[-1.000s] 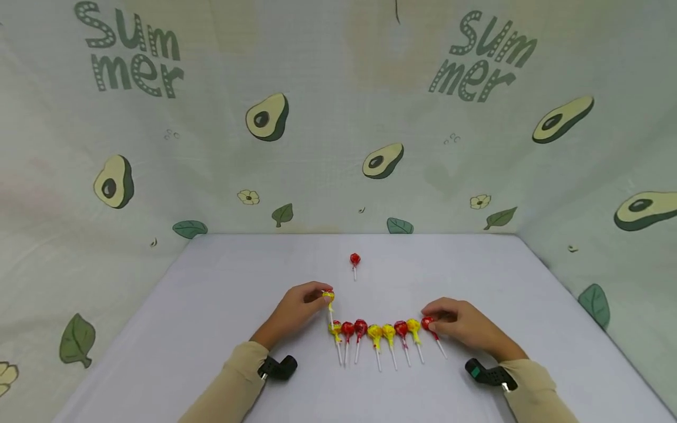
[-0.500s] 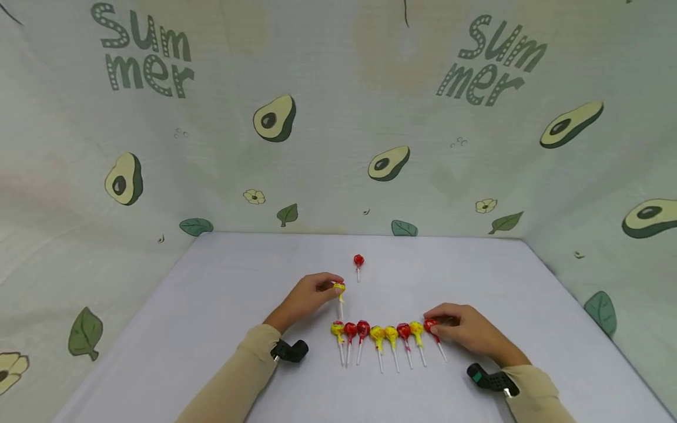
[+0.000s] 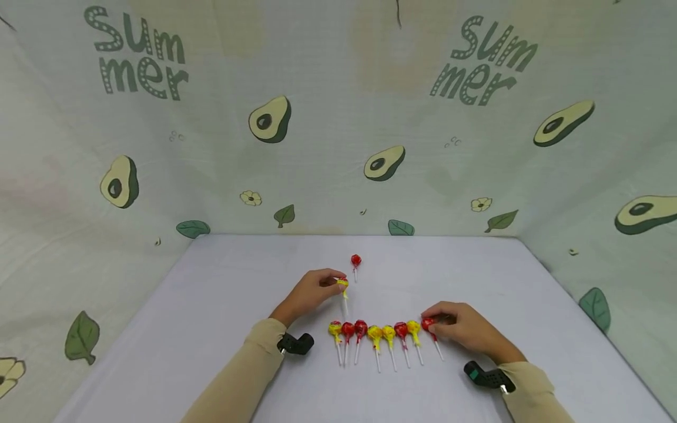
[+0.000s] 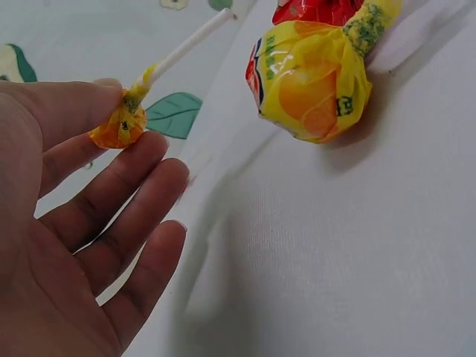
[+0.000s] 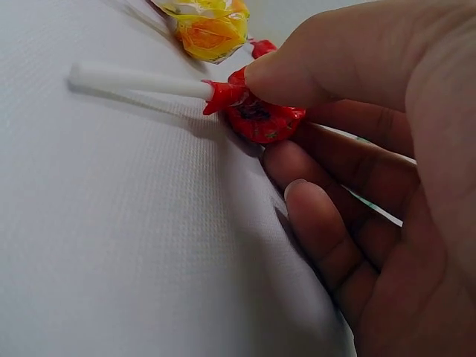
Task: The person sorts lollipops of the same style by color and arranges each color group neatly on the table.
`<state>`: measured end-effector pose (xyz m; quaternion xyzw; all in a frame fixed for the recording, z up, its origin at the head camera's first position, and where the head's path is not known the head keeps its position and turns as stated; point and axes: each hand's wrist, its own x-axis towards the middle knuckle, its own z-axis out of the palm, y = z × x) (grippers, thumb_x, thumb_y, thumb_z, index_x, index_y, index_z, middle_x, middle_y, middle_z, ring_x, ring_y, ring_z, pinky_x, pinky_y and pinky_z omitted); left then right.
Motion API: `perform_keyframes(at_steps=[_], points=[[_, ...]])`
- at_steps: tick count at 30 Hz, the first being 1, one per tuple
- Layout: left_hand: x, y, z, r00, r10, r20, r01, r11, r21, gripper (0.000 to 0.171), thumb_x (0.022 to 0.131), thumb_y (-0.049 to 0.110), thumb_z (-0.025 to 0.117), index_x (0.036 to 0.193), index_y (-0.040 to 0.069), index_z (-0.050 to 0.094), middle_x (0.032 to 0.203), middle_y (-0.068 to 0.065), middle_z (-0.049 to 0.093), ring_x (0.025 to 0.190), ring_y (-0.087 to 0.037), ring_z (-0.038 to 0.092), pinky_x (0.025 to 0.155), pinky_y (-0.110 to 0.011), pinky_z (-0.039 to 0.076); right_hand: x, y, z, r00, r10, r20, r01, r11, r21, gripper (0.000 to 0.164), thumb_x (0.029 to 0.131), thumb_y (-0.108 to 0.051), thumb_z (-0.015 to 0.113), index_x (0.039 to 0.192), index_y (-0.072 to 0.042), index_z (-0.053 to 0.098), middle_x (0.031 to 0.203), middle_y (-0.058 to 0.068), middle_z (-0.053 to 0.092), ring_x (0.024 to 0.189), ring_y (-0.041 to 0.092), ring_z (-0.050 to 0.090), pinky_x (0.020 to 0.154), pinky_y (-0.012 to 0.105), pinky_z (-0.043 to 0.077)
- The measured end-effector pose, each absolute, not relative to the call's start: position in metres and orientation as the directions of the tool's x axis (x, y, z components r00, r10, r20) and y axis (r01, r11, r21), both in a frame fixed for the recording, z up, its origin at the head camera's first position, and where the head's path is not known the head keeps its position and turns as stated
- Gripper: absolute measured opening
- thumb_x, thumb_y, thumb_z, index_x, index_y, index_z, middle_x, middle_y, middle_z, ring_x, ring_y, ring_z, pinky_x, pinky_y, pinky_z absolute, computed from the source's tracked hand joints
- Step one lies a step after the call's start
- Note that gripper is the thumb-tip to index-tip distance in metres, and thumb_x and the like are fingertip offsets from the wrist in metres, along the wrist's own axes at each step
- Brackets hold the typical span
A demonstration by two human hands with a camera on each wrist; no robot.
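Note:
My left hand (image 3: pixel 312 295) pinches a yellow lollipop (image 3: pixel 343 283) by its wrapped head, its white stick pointing down toward me. In the left wrist view, thumb and fingers hold this lollipop (image 4: pixel 120 128) while the other fingers are spread. Below it in the head view, a row of red and yellow lollipops starts with a yellow lollipop (image 3: pixel 335 329) at the left. At the row's right end, my right hand (image 3: pixel 468 330) pinches a red lollipop (image 3: pixel 427 324). The right wrist view shows the thumb on this red lollipop (image 5: pixel 260 119), its stick close to the cloth.
A lone red lollipop (image 3: pixel 356 259) lies farther back, just beyond my left hand. Beside the held red one is a yellow lollipop (image 3: pixel 414 328). The white table (image 3: pixel 238 258) ends at a printed cloth backdrop (image 3: pixel 328 200).
My left hand has moved away from the row's left end, farther back and slightly right, carrying the yellow lollipop. My right hand stays at the red lollipop.

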<state>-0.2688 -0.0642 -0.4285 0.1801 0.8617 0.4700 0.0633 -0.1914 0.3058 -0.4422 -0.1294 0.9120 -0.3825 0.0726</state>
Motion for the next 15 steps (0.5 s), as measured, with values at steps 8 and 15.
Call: perform_keyframes(at_steps=[8,15], points=[[-0.275,-0.058,-0.428,-0.923,0.383,0.045,0.249,0.505,0.827,0.026,0.094,0.032,0.071,0.118,0.023,0.072,0.101,0.005,0.066,0.094,-0.018,0.058,0.080,-0.033,0.051,-0.192,0.304,-0.440,-0.949,-0.315,0.001,-0.220,0.658,-0.721,0.022,0.090,-0.027,0.074,0.111,-0.022,0.073,0.110,-0.003,0.067,0.091,0.018,0.057,0.077,0.027,0.047],[-0.283,-0.052,-0.424,-0.922,0.386,0.030,0.250,0.535,0.807,0.027,0.094,0.035,0.069,0.119,0.024,0.072,0.098,0.006,0.067,0.090,-0.017,0.060,0.077,-0.033,0.051,-0.190,0.303,-0.439,-0.946,-0.324,0.011,-0.229,0.645,-0.729,0.020,0.089,-0.024,0.074,0.109,-0.021,0.074,0.109,-0.004,0.067,0.091,0.016,0.058,0.079,0.026,0.048]])
